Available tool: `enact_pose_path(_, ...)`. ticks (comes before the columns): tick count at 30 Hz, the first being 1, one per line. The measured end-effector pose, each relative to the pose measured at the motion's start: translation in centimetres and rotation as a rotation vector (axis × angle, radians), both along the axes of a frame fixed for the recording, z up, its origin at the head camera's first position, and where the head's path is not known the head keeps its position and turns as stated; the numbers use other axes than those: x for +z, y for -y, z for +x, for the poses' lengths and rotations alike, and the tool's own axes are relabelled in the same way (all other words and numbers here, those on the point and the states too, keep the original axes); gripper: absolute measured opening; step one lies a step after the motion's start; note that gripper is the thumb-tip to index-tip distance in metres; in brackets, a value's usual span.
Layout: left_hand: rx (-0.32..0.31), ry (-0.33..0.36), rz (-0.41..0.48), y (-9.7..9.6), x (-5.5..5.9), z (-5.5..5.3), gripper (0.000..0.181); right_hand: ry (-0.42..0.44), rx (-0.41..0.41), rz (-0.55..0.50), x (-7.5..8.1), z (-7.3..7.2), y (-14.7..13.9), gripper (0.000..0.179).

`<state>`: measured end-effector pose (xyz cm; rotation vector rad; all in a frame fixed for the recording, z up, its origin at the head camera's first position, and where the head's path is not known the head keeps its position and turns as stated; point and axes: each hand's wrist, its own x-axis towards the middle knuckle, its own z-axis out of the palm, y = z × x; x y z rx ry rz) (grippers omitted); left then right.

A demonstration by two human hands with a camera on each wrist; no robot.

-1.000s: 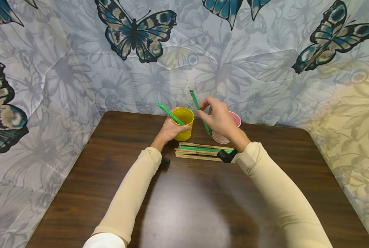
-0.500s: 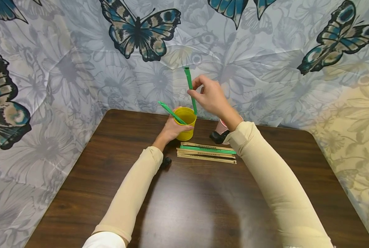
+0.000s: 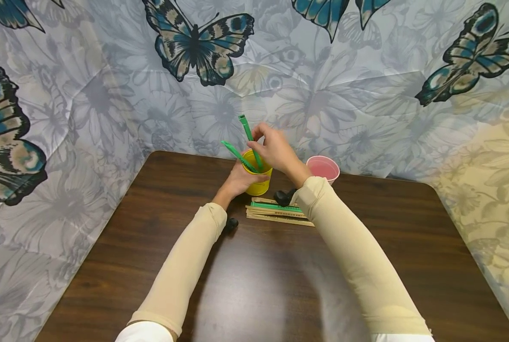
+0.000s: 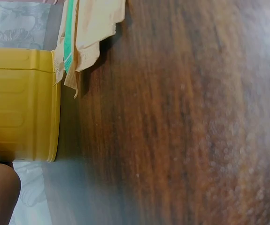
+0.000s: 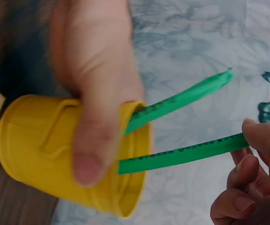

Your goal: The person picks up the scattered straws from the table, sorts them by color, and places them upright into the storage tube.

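Note:
My left hand [image 3: 240, 180] grips a small yellow bucket-shaped cup [image 3: 259, 189] near the back of the table, its thumb lying across the side. One slim green paper-wrapped stick [image 5: 186, 96] leans inside the cup, its upper end poking out over the rim. A second green paper-wrapped stick [image 5: 186, 153], printed with dark lettering, is pinched between thumb and fingers of my right hand [image 3: 278, 149]. Its lower end is inside the cup's mouth. In the left wrist view the yellow cup [image 4: 12, 103] shows from the side, with part of a finger against it.
A row of brown and green paper-wrapped sticks [image 3: 276, 219] lies in front of the cup, partly hidden by the right sleeve. Behind the right forearm stands a pink cup [image 3: 323, 167]. The brown table [image 3: 130, 247] ends at a butterfly-patterned cloth [image 3: 357, 123].
My right hand has carried its green stick up and leftward, then lowered it into the yellow cup's mouth. The left hand keeps holding the cup. The pink cup shows more fully now.

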<state>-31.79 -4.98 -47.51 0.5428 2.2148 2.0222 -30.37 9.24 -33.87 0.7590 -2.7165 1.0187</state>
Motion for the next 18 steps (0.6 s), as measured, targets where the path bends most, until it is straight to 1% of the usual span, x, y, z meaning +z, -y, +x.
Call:
enact_pose_path(5,-0.009,-0.016,0.016,0.0,0.1,0.0,0.076,0.022,-0.005,0.025,-1.2,0.1,-0.1,0.019)
enact_pose_path(10,-0.018,0.006,0.038,-0.1,0.4,0.1,0.078,0.036,0.003,0.030,-1.8,0.2,-0.3,0.020)
enact_pose_path(14,-0.044,0.034,0.060,0.0,1.5,0.9,0.071,0.048,0.010,0.023,-2.1,0.4,-0.6,0.020)
enact_pose_path(17,-0.053,0.034,0.085,0.1,2.0,1.1,0.067,0.054,0.017,0.019,-2.1,0.7,-0.9,0.019)
enact_pose_path(18,-0.055,0.034,0.096,0.1,2.0,1.1,0.067,0.051,0.020,0.019,-2.0,0.8,-0.9,0.019)
